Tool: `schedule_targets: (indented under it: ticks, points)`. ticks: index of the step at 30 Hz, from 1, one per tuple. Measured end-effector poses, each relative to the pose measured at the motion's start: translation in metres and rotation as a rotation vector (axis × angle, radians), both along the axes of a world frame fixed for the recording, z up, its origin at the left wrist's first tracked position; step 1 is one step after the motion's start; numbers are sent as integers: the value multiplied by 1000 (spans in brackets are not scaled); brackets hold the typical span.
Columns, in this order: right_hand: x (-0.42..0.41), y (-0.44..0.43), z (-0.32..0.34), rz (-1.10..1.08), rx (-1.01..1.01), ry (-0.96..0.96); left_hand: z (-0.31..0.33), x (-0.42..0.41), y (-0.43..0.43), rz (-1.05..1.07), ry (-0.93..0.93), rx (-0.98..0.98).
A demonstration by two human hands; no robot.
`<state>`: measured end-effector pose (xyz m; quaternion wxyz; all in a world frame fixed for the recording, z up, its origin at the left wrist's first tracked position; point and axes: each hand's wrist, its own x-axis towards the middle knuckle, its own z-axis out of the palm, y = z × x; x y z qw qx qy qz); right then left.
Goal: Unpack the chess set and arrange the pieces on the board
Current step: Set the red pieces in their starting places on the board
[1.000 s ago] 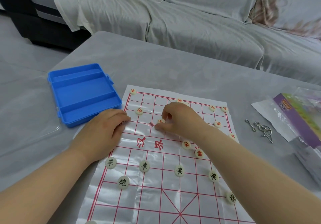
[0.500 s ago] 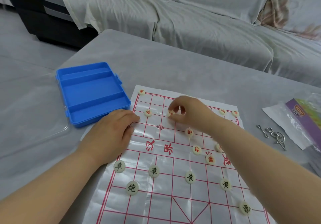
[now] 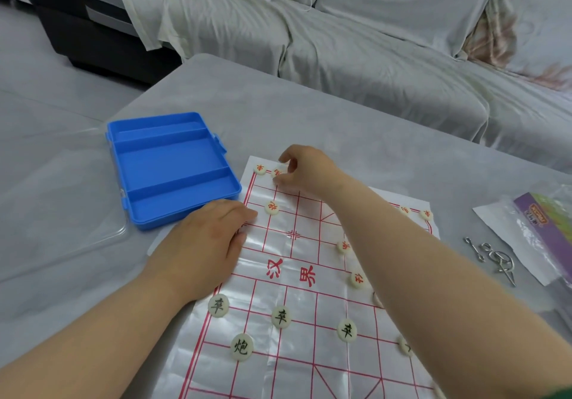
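A glossy paper board [image 3: 297,278] with a red grid lies on the grey table. Several cream round pieces stand on it, red-lettered ones far, black-lettered ones [image 3: 281,316] near. My right hand [image 3: 305,169] reaches to the far left row and pinches a red-lettered piece [image 3: 276,173] on the back line, right beside the corner piece [image 3: 259,168]. My left hand [image 3: 204,244] lies flat on the board's left edge, pressing it down. Another red piece [image 3: 272,207] sits just past its fingertips.
The blue plastic case [image 3: 168,166], with nothing visible in its compartments, sits left of the board on a clear lid [image 3: 58,213]. Metal ring puzzles [image 3: 495,257] and a purple box in a plastic bag [image 3: 544,228] lie at right. A sheet-covered sofa [image 3: 371,42] runs behind the table.
My right hand carried a red piece from the board's middle to the far left back row. My left hand stayed on the board's edge.
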<state>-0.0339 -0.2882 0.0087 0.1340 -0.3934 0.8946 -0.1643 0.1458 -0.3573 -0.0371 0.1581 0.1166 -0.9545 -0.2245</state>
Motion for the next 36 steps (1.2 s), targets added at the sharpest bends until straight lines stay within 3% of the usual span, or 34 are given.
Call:
schedule_targets:
  ticks: [4, 12, 19, 29, 36]
  points:
    - [3, 32, 21, -9, -91, -27, -1, 0, 0, 20, -15, 10]
    - [26, 117, 21, 1, 120, -37, 2, 1, 2, 43, -71, -1]
    - [38, 125, 11, -23, 165, -56, 6, 1, 4, 46, -92, -7]
    - [44, 149, 22, -25, 67, -49, 10, 0, 6, 45, -79, 7]
    - [64, 157, 9, 26, 176, -47, 13, 1, 9, 57, -98, 4]
